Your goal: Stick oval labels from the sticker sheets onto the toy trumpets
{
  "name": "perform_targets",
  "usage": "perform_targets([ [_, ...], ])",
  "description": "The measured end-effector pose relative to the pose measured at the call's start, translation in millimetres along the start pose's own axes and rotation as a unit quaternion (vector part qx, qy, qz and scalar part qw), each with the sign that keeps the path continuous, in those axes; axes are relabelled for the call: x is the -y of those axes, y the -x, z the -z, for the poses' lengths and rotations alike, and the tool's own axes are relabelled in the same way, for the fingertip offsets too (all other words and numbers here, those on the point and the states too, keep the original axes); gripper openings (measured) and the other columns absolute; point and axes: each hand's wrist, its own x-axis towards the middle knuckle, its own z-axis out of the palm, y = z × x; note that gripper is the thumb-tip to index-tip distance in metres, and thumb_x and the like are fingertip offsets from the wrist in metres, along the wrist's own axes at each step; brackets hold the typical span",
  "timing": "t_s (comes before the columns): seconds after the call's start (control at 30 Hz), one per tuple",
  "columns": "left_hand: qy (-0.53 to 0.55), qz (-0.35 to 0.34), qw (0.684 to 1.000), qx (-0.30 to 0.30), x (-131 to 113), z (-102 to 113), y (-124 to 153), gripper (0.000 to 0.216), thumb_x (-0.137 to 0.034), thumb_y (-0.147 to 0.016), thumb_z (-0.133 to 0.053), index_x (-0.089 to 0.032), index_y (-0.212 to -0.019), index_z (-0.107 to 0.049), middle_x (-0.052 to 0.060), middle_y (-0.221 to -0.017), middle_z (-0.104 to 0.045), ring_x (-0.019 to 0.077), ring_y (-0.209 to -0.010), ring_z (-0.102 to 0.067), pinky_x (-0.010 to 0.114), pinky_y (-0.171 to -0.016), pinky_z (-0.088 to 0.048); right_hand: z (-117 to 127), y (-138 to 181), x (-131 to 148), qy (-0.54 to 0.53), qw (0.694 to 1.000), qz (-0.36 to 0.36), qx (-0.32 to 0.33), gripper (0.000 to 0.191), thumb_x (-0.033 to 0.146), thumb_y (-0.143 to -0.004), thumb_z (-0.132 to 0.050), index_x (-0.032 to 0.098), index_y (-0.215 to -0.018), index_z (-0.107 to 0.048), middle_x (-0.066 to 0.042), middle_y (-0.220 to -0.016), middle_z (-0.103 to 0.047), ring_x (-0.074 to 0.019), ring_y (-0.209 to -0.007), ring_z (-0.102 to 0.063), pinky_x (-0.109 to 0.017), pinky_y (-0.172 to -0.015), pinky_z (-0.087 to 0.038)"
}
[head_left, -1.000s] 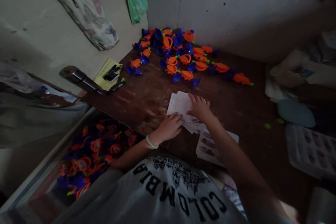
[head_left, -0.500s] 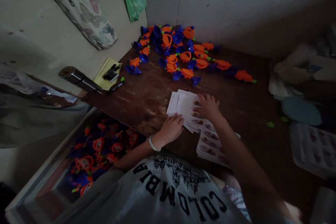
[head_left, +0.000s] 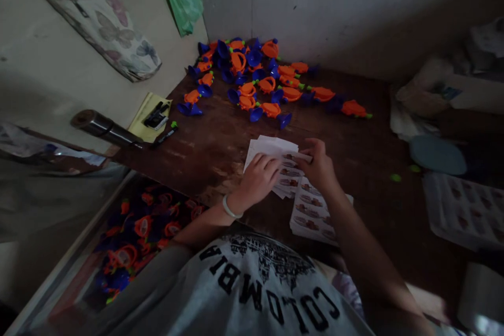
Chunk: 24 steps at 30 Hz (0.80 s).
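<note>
White sheets printed with rows of small oval pictures point(head_left: 290, 172) lie loosely stacked on the brown table, and they look like sticker sheets. My left hand point(head_left: 260, 176), a pale band at its wrist, rests over the left part of the top sheet with its fingers stretched out. At the upper right of that sheet, my right hand point(head_left: 319, 165) pinches a raised pale edge between thumb and finger. Whether this edge is the sheet itself or a strip off it is hard to see. A second, thicker stack of printed sheets point(head_left: 309, 210) lies below my right hand.
Orange and blue trumpet-shaped toys point(head_left: 271, 109) are heaped at the back. More toys fill a box point(head_left: 129, 252) at lower left. A dark metal flask point(head_left: 106, 128) and a yellow pad point(head_left: 137, 118) lie left; a clear tray point(head_left: 437, 220) stands right.
My right hand has gone from lying flat on the sheet to pinching a raised edge. My left hand has slid further over the sheet. The view has shifted slightly to the right.
</note>
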Motion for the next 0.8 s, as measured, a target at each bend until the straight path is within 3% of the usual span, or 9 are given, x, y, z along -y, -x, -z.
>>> perform_targets([
  [0.07, 0.057, -0.047, 0.993, -0.088, 0, 5, -18, 0.036, -0.026, -0.108, -0.051, -0.015, -0.139, -0.063, 0.016, -0.135, -0.071, 0.0279, -0.135, -0.064, 0.049, -0.120, -0.050, 1, 11, 10, -0.054, 0.998, 0.033, -0.012, 0.060, 0.039, -0.085, -0.069, 0.020, -0.138, -0.046, -0.009, -0.100, -0.080, -0.0243, -0.084, -0.077, -0.038, -0.077, -0.060],
  [0.17, 0.182, -0.092, 0.969, -0.142, 2, 7, -37, 0.030, -0.025, -0.105, -0.057, -0.019, -0.133, -0.067, 0.012, -0.121, -0.077, 0.0224, -0.113, -0.073, 0.040, -0.103, -0.059, 4, 27, 26, -0.122, 0.990, 0.058, -0.047, 0.060, 0.045, -0.087, -0.069, 0.023, -0.137, -0.044, -0.004, -0.093, -0.079, -0.0213, -0.074, -0.075, -0.036, -0.072, -0.059],
  [0.27, 0.291, -0.048, 0.945, -0.139, 4, 13, -43, 0.027, -0.024, -0.102, -0.064, -0.021, -0.128, -0.069, 0.006, -0.103, -0.079, 0.0152, -0.089, -0.074, 0.028, -0.085, -0.060, 9, 41, 36, -0.140, 0.982, 0.049, -0.117, 0.053, 0.044, -0.089, -0.071, 0.026, -0.132, -0.048, 0.000, -0.087, -0.078, -0.0192, -0.068, -0.073, -0.035, -0.068, -0.059],
  [0.4, 0.386, -0.015, 0.917, -0.100, -1, 30, -38, 0.033, -0.022, -0.096, -0.068, -0.019, -0.129, -0.068, 0.002, -0.090, -0.076, 0.0117, -0.079, -0.071, 0.023, -0.079, -0.056, 16, 57, 44, -0.085, 0.980, 0.092, -0.154, 0.022, 0.039, -0.095, -0.066, 0.027, -0.114, -0.064, -0.003, -0.094, -0.081, -0.0200, -0.079, -0.078, -0.035, -0.074, -0.063],
  [0.53, 0.406, -0.027, 0.909, -0.094, -12, 46, -32, 0.029, -0.022, -0.098, -0.065, -0.019, -0.127, -0.069, 0.002, -0.091, -0.079, 0.0112, -0.081, -0.072, 0.023, -0.081, -0.056, 17, 65, 50, -0.016, 0.976, 0.148, -0.158, 0.018, 0.033, -0.100, -0.062, 0.026, -0.111, -0.074, -0.006, -0.102, -0.084, -0.0223, -0.092, -0.081, -0.036, -0.082, -0.065],
  [0.8, 0.401, -0.004, 0.913, -0.072, -20, 57, -24, 0.028, -0.019, -0.095, -0.063, -0.018, -0.121, -0.072, 0.000, -0.080, -0.075, 0.0105, -0.071, -0.065, 0.022, -0.068, -0.051, 13, 72, 56, 0.010, 0.939, 0.256, -0.228, 0.012, 0.019, -0.099, -0.068, 0.027, -0.104, -0.075, 0.000, -0.087, -0.079, -0.0148, -0.079, -0.076, -0.025, -0.071, -0.060],
])
